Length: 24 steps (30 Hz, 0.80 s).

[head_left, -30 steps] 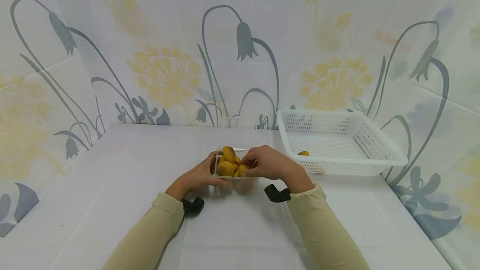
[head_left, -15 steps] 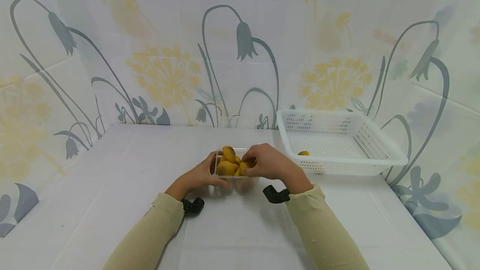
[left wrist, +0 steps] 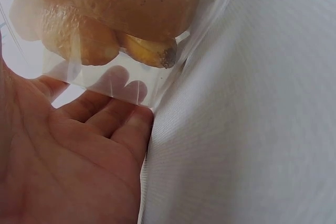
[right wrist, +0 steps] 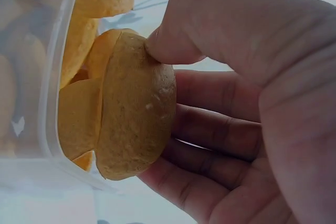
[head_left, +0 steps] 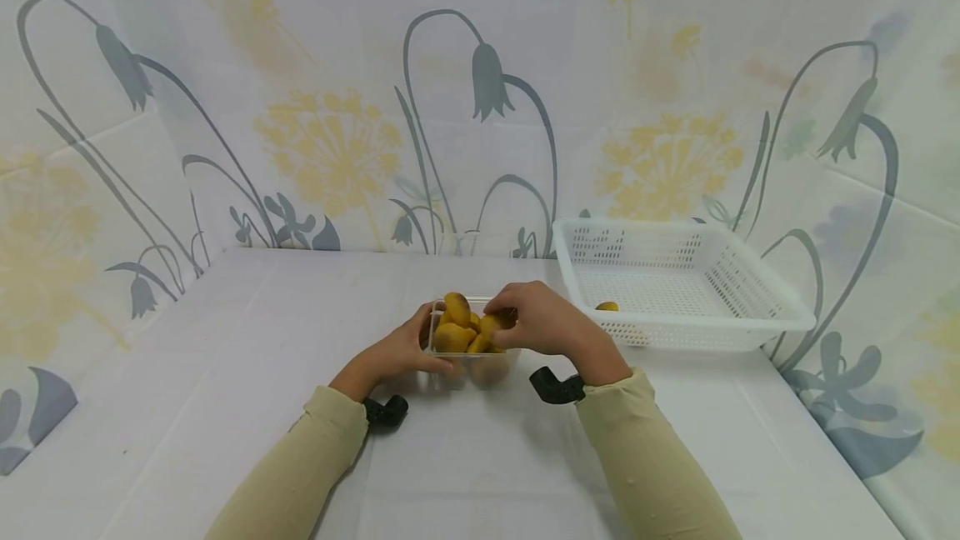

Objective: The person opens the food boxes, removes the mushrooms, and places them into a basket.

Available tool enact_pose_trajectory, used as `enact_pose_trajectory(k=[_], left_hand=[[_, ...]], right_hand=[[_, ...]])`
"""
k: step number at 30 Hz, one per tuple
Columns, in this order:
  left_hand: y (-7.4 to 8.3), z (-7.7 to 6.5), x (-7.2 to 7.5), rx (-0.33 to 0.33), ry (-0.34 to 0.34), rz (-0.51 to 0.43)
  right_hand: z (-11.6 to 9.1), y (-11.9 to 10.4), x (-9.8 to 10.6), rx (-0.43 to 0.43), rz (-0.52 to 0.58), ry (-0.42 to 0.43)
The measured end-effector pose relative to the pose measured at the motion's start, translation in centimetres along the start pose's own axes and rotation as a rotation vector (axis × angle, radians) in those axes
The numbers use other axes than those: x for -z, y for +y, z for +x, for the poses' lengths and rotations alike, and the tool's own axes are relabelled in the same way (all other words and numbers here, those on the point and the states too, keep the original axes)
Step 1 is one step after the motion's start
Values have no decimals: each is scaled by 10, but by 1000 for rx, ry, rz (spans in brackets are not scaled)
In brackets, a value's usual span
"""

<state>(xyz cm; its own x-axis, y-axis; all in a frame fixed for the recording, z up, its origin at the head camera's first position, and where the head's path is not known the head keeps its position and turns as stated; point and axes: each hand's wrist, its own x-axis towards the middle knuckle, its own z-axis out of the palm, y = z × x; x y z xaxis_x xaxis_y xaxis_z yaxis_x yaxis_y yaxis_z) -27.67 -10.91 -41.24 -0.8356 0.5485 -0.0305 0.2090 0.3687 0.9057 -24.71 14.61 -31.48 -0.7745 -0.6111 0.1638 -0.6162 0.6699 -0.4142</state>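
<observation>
A clear plastic box (head_left: 513, 352) filled with several yellow-brown mushrooms (head_left: 452, 337) stands mid-table. My left hand (head_left: 397, 350) holds the box at its left end, thumb along the front and fingers behind. In the left wrist view, fingertips (left wrist: 137, 121) lie along the box's lower edge; dark specks mark some mushrooms behind the clear wall. My right hand (head_left: 543, 319) pinches one mushroom (right wrist: 139, 108) at the box's right end. Thumb and fingers hold its rounded cap at the box's opening, while its stem side faces the other mushrooms.
A white perforated basket (head_left: 675, 325) stands to the right, with one yellow-brown piece (head_left: 607, 307) in its near left corner. Behind the box, a second clear container (head_left: 460, 245) is faintly visible near the patterned backdrop. White cloth (head_left: 225, 357) covers the table.
My right hand has risen slightly, and the mushroom in its fingers has come up and turned a little. My left hand and the box have stayed in place.
</observation>
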Motion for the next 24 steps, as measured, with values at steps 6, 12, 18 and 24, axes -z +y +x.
enact_pose_trajectory(k=[6,12,18,24], left_hand=[[1,0,0,6,6,15],[0,0,1,-9,0,16],[-1,0,1,-16,0,21],[0,-1,1,-4,-2,19]], right_hand=[[-2,-1,4,-9,20,-23],[-6,-1,11,-39,38,-24],[-10,-1,16,-59,61,3],[-13,-2,21,-37,73,34]])
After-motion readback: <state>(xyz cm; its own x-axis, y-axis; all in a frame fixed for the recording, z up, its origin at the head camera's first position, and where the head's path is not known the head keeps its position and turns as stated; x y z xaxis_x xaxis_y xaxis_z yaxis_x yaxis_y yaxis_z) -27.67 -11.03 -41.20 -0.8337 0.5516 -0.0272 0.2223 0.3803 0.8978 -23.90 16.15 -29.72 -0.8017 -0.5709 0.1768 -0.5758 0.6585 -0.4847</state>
